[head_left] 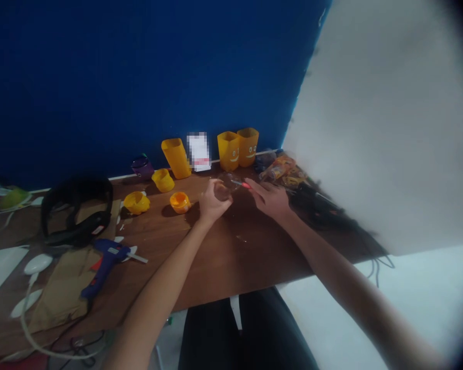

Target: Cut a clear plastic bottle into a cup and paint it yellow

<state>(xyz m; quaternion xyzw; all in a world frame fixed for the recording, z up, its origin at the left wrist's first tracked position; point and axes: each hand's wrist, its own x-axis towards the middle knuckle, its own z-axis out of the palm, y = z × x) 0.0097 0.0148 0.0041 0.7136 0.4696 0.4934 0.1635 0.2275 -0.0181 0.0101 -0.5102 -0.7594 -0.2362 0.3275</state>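
Note:
My left hand (213, 200) is wrapped around a clear plastic piece (224, 191), rounded like part of a bottle or cup, held above the table. In my right hand (272, 199) is a small red-handled cutter (247, 185). Its thin pale blade points left and reaches the clear plastic's edge; whether it goes into the plastic I cannot tell. Left of my left hand stands a short yellow cup (180, 203), with another yellow cup (162, 181) behind it and a yellow cup with an uneven rim (137, 203) farther left.
Along the blue wall stand a tall yellow holder (176, 158), two smiley holders (228, 152) and a purple cup (142, 168). A blue glue gun (107, 259) lies on cardboard (61, 293) near a black headset (77, 210). Plastic packets (281, 168) and black gear (316, 205) lie right.

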